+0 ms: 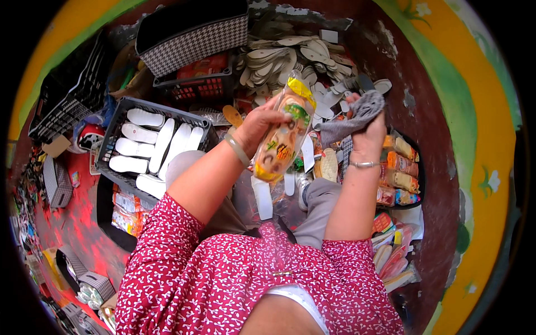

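My left hand (258, 124) grips a long clear plastic food packet (277, 146) with yellow ends and a green and yellow print, tilted in front of me. What looks like bread or buns shows through the wrapper. In my right hand (373, 138), raised to the right of it, is a crumpled grey cloth (362, 113). The cloth hangs to the left of my fingers and is apart from the packet. Below the hands lie white shoe insoles (262, 198) and a cream insole (329, 165).
A dark crate of white insoles (134, 148) stands at the left. Farther off is a heap of insoles (273, 64), beside a houndstooth-patterned bin (195, 44). A black container of snack packets (403, 170) sits at the right, near the dark red wall (441, 128).
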Motion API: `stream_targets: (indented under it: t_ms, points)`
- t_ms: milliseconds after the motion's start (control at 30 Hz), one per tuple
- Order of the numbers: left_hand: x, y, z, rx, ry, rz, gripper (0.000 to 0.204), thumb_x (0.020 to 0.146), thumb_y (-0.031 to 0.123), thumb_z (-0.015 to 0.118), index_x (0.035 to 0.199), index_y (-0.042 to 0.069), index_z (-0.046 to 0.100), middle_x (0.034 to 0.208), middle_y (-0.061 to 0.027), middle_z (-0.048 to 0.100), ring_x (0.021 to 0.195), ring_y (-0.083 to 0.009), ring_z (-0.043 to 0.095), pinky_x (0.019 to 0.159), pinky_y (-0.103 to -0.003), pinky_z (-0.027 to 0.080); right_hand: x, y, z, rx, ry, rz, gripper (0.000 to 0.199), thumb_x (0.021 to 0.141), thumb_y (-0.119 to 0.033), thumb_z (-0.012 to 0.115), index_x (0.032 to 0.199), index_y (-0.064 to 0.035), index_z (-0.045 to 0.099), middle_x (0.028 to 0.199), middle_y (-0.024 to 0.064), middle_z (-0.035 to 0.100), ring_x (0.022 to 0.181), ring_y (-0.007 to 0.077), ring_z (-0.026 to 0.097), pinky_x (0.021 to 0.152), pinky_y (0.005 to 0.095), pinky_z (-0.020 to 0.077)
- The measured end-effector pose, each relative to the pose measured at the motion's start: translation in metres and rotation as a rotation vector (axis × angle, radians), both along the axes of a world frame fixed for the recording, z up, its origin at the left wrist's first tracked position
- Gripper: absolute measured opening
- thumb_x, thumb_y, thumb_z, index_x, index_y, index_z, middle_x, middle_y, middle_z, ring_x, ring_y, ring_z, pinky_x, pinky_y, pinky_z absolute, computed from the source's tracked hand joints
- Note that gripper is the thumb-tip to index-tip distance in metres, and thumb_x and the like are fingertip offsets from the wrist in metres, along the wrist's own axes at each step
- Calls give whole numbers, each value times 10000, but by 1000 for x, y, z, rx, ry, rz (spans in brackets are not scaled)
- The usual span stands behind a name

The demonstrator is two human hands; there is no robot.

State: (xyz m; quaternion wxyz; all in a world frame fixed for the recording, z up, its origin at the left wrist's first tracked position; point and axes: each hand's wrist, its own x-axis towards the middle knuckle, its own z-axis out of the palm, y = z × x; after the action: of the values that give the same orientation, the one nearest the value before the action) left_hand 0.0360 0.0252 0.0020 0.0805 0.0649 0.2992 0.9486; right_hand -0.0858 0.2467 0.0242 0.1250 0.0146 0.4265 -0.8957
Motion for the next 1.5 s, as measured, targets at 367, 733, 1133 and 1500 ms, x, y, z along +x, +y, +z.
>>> stream_targets:
  t_ms: [367, 733, 1133, 1500]
  points:
    - [-11, 8, -13, 111, -100, 270, 393, 933, 141, 407, 1315, 61, 360, 1172, -105, 530, 1024, -205, 556, 889, -325, 457, 65, -106, -30, 1087, 1020, 48, 417, 915, -196, 464, 1309, -64, 431, 1386, 158, 367, 1308, 329, 302, 1073, 360, 254]
    - [-28, -49, -13, 207, 58, 409, 391, 962, 234, 294, 1307, 55, 337, 1190, -185, 502, 1048, -340, 552, 905, -478, 459, 139, -117, -33, 1031, 1306, 56, 468, 843, -75, 508, 1307, -90, 452, 1393, 171, 349, 1313, 350, 288, 1076, 418, 229]
    - [4, 29, -1, -108, -86, 171, 477, 930, 163, 440, 1375, 51, 312, 1325, -49, 438, 1182, -142, 443, 1005, -276, 337, 29, -89, -34, 756, 649, -6, 492, 936, -351, 444, 1337, -73, 377, 1271, 202, 471, 1192, 289, 456, 970, 351, 386]
    - [-7, -4, -2, 9, 108, 274, 409, 922, 148, 413, 1307, 14, 374, 1165, -118, 535, 1036, -191, 546, 924, -299, 428, 97, -116, -30, 1095, 1138, -133, 538, 894, -317, 521, 1336, -46, 377, 1418, 215, 277, 1323, 387, 235, 1077, 437, 203]
